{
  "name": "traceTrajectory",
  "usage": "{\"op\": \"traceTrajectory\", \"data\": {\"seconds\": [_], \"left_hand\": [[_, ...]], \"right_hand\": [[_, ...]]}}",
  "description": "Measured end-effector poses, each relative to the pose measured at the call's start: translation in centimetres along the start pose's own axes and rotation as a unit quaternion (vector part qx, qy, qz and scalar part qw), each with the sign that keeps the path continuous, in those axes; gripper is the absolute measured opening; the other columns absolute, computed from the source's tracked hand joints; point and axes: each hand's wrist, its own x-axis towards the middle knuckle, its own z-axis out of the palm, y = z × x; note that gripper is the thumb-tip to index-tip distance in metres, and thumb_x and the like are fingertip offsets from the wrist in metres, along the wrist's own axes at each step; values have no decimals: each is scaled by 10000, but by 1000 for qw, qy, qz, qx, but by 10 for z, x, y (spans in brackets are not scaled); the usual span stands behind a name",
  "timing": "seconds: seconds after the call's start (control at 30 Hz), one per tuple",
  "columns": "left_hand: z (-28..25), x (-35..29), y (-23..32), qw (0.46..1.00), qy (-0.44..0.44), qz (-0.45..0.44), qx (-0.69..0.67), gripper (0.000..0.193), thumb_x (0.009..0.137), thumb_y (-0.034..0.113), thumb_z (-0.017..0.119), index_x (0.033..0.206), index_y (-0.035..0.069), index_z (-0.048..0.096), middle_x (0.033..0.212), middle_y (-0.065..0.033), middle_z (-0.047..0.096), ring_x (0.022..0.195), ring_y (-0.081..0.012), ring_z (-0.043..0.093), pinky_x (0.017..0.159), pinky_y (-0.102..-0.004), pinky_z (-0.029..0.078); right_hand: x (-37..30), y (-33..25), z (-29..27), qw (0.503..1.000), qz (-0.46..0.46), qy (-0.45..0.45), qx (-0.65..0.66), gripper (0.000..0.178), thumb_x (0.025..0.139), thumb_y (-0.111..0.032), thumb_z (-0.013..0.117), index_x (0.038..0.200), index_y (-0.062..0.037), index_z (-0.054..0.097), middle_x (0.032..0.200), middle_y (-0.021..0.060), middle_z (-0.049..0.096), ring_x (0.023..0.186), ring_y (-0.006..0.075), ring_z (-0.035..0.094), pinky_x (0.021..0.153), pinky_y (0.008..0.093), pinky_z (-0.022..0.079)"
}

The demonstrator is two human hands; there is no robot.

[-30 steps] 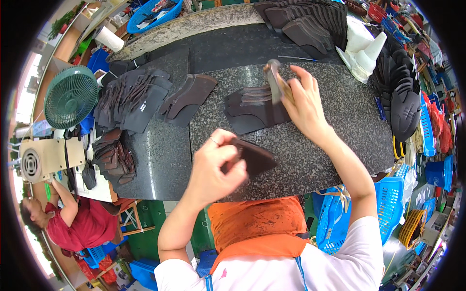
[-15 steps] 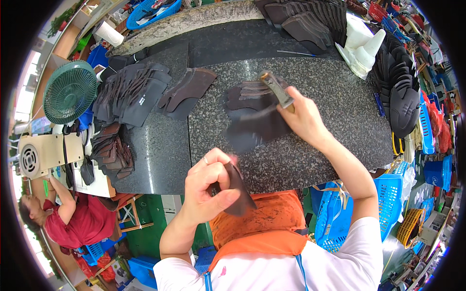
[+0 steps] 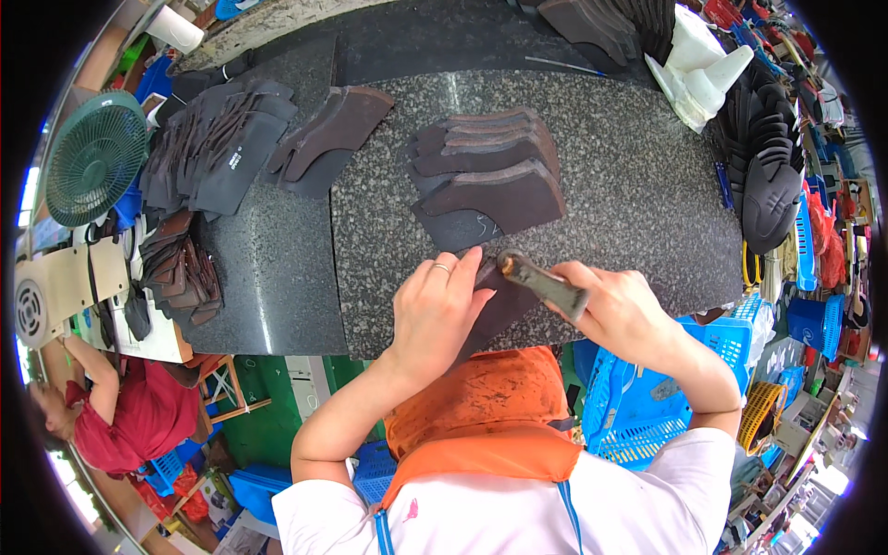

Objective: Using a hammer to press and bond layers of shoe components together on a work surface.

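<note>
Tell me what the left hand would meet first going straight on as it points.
Probably the overlapping dark pieces just ahead of the left hand, though its height is unclear.

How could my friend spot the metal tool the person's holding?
Find the big speckled tabletop, then its near edge by the orange apron. There, the right hand holds the metal tool. It's chunky and gray, while the dark piece by the left hand is flat.

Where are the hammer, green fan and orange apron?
Hammer (image 3: 555, 290): head view, on its grey metal part.
Green fan (image 3: 98, 159): head view, on its round grille.
Orange apron (image 3: 476, 400): head view, on its stained lap section.
</note>
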Motion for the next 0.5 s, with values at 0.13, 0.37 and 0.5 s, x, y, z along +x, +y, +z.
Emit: {"op": "traceTrajectory", "data": {"seconds": [0.13, 0.37, 0.5], "left_hand": [[6, -6, -10, 997, 42, 14, -59, 279, 730, 59, 791, 993, 18, 707, 861, -77, 607, 749, -262, 622, 659, -365, 515], [10, -12, -4, 968, 46, 184, 162, 191, 706, 26, 712, 896, 7, 701, 822, -67, 569, 700, -217, 590, 593, -333, 466], [-2, -6, -14, 991, 30, 125, 23, 212, 700, 44, 695, 908, 3, 697, 870, -82, 603, 709, -235, 598, 604, -353, 473]], "right_hand": [[2, 4, 3, 999, 26, -29, -32, 272, 897, -216, 632, 1030, -25, 493, 754, 172, 651, 683, 387, 656, 587, 485, 523], [2, -3, 2, 998, -22, 4, -51, 266, 882, -205, 654, 1016, -35, 500, 719, 160, 630, 635, 355, 653, 531, 450, 514], [5, -5, 10, 995, -26, -7, -99, 269, 877, -212, 669, 994, -42, 498, 707, 146, 623, 617, 346, 649, 507, 431, 510]]}}
